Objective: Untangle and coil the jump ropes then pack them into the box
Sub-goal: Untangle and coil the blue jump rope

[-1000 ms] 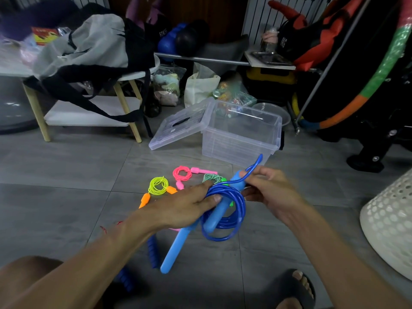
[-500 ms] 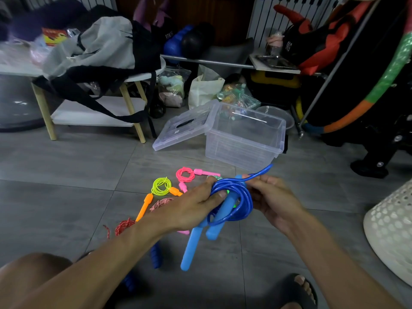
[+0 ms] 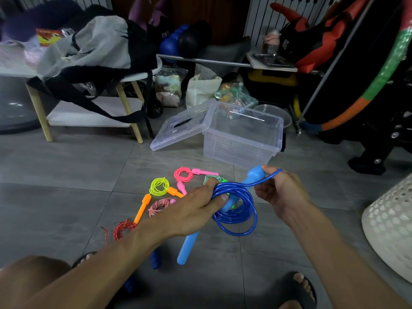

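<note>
Left hand (image 3: pixel 196 210) is clamped around the coiled blue rope (image 3: pixel 236 210), both light-blue handles running through the loops. Right hand (image 3: pixel 278 190) pinches the rope's free strand at 3 o'clock of the coil. Clear box (image 3: pixel 243 139) sits open at 12 o'clock; coiled pink rope (image 3: pixel 183 174) and yellow rope (image 3: pixel 159 186) lie on the floor at 10.

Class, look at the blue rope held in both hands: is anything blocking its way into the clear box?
Nothing visible blocks it. The clear box stands open beyond the blue rope, its lid leaning off to the left, and bare floor lies between.
</note>
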The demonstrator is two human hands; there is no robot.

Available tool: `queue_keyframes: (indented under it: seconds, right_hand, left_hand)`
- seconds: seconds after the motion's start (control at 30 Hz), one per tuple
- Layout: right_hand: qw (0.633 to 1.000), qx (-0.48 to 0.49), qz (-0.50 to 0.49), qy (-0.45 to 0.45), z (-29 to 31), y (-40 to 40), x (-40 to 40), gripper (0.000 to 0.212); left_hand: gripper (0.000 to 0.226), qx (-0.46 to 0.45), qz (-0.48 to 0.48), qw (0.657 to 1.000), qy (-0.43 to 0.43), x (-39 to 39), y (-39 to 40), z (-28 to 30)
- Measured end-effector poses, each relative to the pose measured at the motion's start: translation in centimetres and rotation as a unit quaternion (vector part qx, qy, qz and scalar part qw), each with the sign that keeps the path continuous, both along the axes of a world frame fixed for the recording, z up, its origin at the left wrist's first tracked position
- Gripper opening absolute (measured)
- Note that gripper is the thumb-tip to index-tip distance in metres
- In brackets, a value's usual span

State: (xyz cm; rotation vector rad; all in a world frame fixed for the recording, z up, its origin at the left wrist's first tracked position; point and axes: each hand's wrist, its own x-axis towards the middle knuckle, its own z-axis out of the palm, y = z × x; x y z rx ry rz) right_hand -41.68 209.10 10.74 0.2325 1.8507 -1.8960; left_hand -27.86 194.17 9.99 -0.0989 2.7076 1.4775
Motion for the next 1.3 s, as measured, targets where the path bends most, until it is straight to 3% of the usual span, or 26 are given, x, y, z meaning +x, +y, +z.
queue_keyframes:
  seconds: [0.23,0.53,0.77,0.83,0.93,1.0,1.07,1.2,1.3]
  right_hand:
    - [0.981,0.038,0.187,0.022,0.6,-0.2,2.3,0.014]
    - [0.961,0.069,0.264,0.046,1.1,0.0,2.2,0.02]
    - [0.923,-0.026,0.382,0.022,0.5,0.3,3.1,0.032]
    - [0.932,0.018,0.35,0.097,0.1,0.1,3.0,0.024]
    - [0.941,0.113,0.159,0.278,-0.4,-0.2,2.7,0.024]
    - [0.915,0.143,0.112,0.361,-0.6,-0.3,2.9,0.016]
    - [0.896,0.164,0.176,0.373,-1.1,-0.8,3.7,0.017]
    - [0.835,0.288,0.288,0.37,-2.3,-1.7,4.6,0.059]
    - [0.766,0.325,0.311,0.459,-2.8,-1.5,4.0,0.05]
  left_hand:
    - [0.025,-0.015,0.008,1.0,0.016,-0.3,0.5,-0.3]
    - [0.018,0.0,0.057,0.997,0.047,-0.6,-0.2,-1.6]
    - [0.015,0.062,0.12,0.988,0.072,-1.3,-0.6,-1.9]
    - [0.016,0.066,0.142,0.985,0.073,-1.5,-0.7,-2.0]
    - [0.018,0.056,0.201,0.976,0.065,-1.8,-0.7,-2.2]
    - [0.019,0.037,0.244,0.967,0.06,-1.9,-0.8,-2.4]
    - [0.019,0.036,0.268,0.961,0.056,-2.0,-0.7,-2.2]
    - [0.021,0.071,0.261,0.962,0.048,-2.3,-0.4,-2.4]
    - [0.023,0.074,0.256,0.963,0.038,-2.2,-0.2,-2.6]
